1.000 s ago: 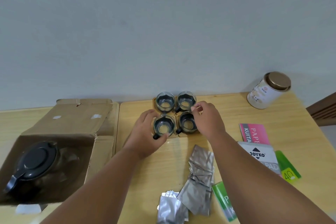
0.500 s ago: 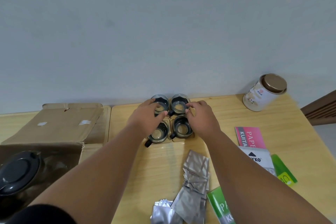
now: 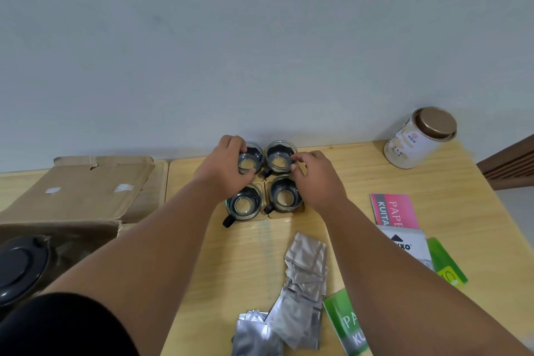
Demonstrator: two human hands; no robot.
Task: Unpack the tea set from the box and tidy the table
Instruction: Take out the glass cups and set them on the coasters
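The pale wooden counter (image 3: 361, 179) runs along the wall, with a seam from front to back at about 10 o'clock. At 9 o'clock an open cardboard box (image 3: 86, 191) sits on it, flaps spread. At 12 o'clock, near the wall, lies a brown cardboard tray (image 3: 264, 212) with four glass cups (image 3: 244, 205) in a square. A white tin (image 3: 410, 147) with a gold lid stands at 2 o'clock. At 3 to 4 o'clock a pink booklet (image 3: 396, 211), a grey pack (image 3: 404, 243) and a green pack (image 3: 445, 263) overlap. Silver foil sachets (image 3: 303, 283) are heaped at 6 o'clock, touching another green pack (image 3: 344, 324) at 5.
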